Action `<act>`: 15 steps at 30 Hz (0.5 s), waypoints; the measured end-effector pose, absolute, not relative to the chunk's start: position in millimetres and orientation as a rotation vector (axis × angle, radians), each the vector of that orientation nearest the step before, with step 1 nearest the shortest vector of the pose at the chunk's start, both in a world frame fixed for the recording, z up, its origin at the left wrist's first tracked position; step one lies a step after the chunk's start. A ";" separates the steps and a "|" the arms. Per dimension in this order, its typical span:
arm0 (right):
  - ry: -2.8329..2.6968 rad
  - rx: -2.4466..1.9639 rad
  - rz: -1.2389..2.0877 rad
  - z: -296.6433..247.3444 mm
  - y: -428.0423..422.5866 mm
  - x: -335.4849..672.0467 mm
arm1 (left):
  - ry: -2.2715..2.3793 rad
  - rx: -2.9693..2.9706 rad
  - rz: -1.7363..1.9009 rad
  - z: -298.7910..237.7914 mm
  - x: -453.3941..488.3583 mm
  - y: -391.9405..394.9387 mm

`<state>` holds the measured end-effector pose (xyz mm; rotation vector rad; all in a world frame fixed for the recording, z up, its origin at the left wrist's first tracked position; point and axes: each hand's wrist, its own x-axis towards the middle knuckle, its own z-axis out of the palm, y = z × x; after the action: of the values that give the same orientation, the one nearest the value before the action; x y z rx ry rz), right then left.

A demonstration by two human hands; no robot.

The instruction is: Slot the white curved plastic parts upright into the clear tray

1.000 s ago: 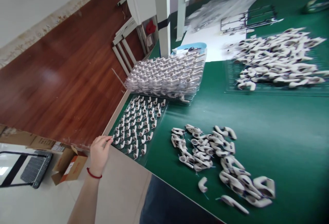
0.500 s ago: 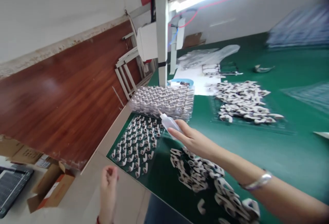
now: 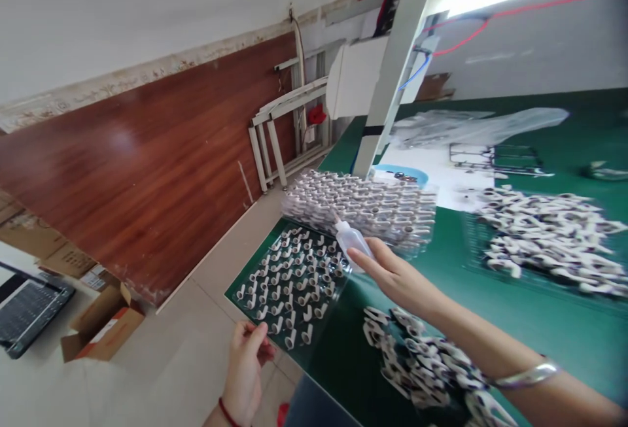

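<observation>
A small translucent squeeze bottle (image 3: 353, 241) with a thin tip is gripped in my right hand (image 3: 392, 270), tilted toward the far left. Below its tip lies a clear plastic tray (image 3: 321, 329) with rows of small white hook-shaped parts (image 3: 289, 276), each with a dark round spot. At the tray's near left edge, my left hand (image 3: 245, 361) is closed, thumb over the edge and the other fingers curled beneath. Behind that tray stands a stack of filled trays (image 3: 363, 208). Loose white parts (image 3: 417, 355) lie in a heap below my right forearm.
Another pile of white parts (image 3: 544, 237) sits on a clear tray at the right of the green table (image 3: 451, 283). A grey post (image 3: 387, 80) rises behind the stack, by a blue dish (image 3: 417, 175). Cardboard boxes (image 3: 105, 322) stand on the floor at left.
My left hand has come from beside the table to the tray's edge. My right hand still holds the bottle over the tray. The view has swung left, so things sit farther right.
</observation>
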<state>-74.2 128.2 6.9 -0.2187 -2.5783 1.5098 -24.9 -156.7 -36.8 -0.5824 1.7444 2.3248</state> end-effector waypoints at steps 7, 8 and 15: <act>-2.645 -0.290 1.529 4.4 128.0 -89.8 | 1.734 -0.668 2.346 -41.3 -27.9 -173.4; -2.661 -0.299 1.539 3.8 125.9 -92.5 | 1.736 -0.677 2.342 -41.0 -27.6 -178.0; -2.767 -0.387 1.633 -2.1 100.1 -111.2 | 1.742 -0.694 2.304 -34.2 -24.4 -207.0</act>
<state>-111.2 100.1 -2.1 -0.3874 -2.7670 1.6326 -24.4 -207.0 -34.2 -0.6940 1.7415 2.3037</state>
